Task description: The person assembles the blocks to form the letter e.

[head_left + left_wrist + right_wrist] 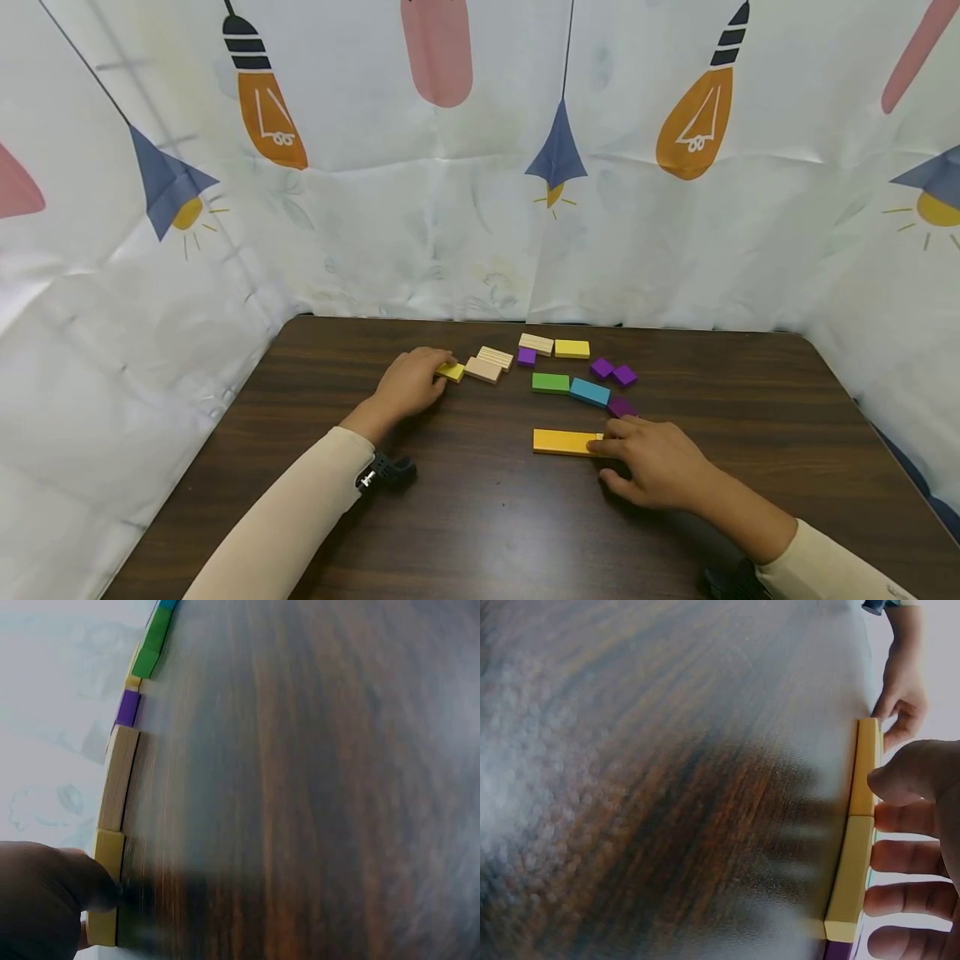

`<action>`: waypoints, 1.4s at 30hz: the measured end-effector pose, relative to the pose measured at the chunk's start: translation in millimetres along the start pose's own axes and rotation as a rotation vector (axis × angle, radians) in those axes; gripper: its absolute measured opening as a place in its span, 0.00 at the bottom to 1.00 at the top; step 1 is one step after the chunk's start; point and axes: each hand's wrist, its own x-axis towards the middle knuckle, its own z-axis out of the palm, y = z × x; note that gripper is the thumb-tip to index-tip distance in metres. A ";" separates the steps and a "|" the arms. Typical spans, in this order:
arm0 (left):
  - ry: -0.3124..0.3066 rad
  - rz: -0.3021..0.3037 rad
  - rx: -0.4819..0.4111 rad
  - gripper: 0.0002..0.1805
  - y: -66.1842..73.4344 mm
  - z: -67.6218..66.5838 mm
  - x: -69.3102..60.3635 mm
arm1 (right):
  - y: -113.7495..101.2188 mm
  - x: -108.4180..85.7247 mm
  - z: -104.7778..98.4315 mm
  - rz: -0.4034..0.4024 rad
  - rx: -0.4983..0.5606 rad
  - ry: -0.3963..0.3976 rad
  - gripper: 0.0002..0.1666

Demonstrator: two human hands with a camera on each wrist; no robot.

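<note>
My left hand [408, 385] pinches a small yellow block [452, 372] at the left end of a bent line of blocks. The left wrist view shows the thumb across this yellow block [107, 859]. Over the right end of a long orange block [564, 442] lies my right hand [660, 467], its index finger touching it and its thumb apart on the near side. In the right wrist view the orange block [865, 769] meets a yellow block [850, 881] end to end, with the fingers [907, 856] stretched out along their far side.
On the brown table [480, 533], natural wood blocks [483, 369] adjoin the left yellow one. Beyond are a purple block [527, 357] and a yellow block [572, 349]. A green block [551, 383], a blue block [589, 392] and several purple ones lie right. A printed curtain [480, 233] hangs behind.
</note>
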 end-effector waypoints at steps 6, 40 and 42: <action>0.013 -0.004 -0.029 0.16 -4.7 0.4 -0.5 | -0.6 0.6 -1.6 0.011 0.016 -0.030 0.19; -0.013 0.038 -0.102 0.13 43.1 -3.8 -8.6 | 0.2 1.5 -3.1 0.013 0.005 -0.030 0.18; -0.012 0.041 -0.108 0.13 47.2 -2.6 -8.2 | 0.2 1.8 -2.8 0.013 0.005 -0.030 0.18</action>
